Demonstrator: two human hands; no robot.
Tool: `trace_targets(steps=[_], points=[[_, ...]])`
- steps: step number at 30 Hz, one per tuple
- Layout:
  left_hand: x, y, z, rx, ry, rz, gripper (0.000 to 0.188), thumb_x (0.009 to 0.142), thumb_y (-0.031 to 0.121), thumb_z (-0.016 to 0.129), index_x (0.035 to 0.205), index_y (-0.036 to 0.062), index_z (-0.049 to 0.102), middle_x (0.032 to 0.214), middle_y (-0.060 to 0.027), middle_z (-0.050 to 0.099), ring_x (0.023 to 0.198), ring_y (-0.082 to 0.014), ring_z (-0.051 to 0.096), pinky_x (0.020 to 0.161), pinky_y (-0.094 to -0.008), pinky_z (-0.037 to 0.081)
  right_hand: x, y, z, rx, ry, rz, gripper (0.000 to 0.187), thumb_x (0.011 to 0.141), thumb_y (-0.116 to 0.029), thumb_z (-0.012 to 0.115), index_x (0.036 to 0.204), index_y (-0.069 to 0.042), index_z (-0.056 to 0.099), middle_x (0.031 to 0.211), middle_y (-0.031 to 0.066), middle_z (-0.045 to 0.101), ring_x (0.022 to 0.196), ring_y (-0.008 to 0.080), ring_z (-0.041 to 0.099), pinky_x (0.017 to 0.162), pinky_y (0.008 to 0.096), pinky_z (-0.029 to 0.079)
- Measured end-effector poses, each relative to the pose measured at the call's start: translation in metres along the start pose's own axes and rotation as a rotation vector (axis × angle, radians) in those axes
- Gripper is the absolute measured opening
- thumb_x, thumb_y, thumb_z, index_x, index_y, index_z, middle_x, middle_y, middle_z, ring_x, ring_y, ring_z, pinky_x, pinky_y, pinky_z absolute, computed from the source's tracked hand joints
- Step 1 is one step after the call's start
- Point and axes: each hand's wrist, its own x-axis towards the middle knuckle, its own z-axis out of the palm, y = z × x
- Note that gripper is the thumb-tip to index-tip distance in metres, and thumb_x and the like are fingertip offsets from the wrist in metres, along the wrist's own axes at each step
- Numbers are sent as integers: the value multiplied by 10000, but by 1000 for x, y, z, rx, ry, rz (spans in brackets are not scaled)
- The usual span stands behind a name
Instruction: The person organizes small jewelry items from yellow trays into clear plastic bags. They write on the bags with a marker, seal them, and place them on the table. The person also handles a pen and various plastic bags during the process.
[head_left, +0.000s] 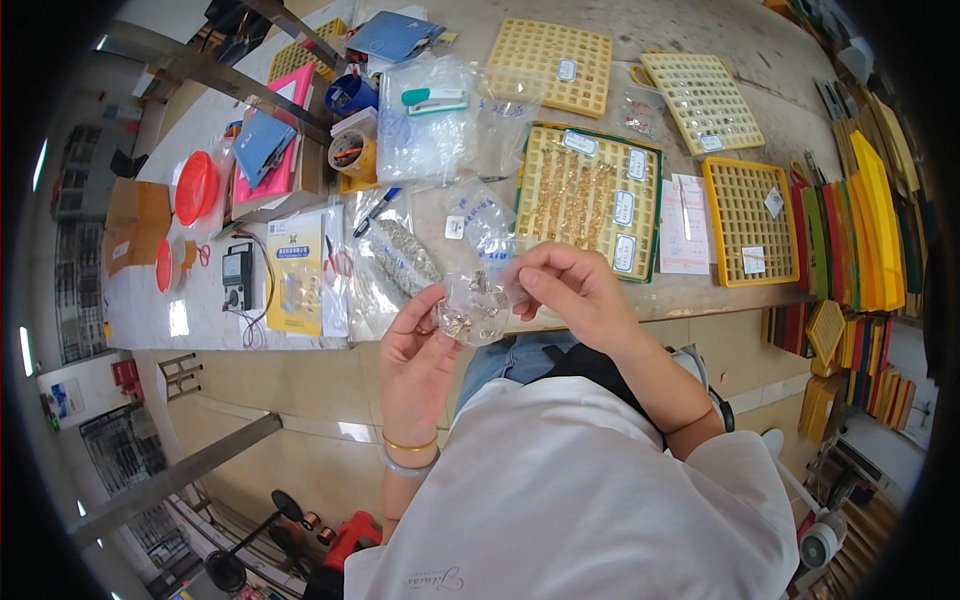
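A small clear plastic bag (474,318) with small shiny metal pieces in it is held up at the table's near edge. My left hand (418,335) grips its left side between thumb and fingers. My right hand (572,292) is closed in a pinch on the bag's upper right edge. Just behind lies a larger clear bag (405,258) full of small silvery pieces, a pen (376,212) on it. Beyond my right hand sits a green-edged compartment tray (648,185) with rows of gold-coloured pieces and white labels.
Stacked clear bags (420,135) carry a green-and-white stapler (434,100). More compartment trays (550,65) stand at the back and a yellow-framed one (752,222) at right. On the left are a multimeter (237,278), a yellow booklet (293,285) and a red bowl (197,188).
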Motion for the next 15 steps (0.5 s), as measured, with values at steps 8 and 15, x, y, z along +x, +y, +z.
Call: trace_targets(steps=[8,15], points=[[-2,-1,17,310,156,144,420,744,-144,594,1120,-5,466,1036,-69,524,963,-134,538,842,-265,465,-11,-18,18,-312,-41,-20,471,787,-13,616,1220,-37,431,934,59,556,778,94,591,661,216,481],[-5,-5,16,422,110,201,361,759,-149,574,1075,-4,475,1012,-61,517,935,-109,524,779,-224,468,-5,-2,14,-99,7,10,366,805,44,552,1148,-16,440,894,55,552,779,109,602,666,228,501]])
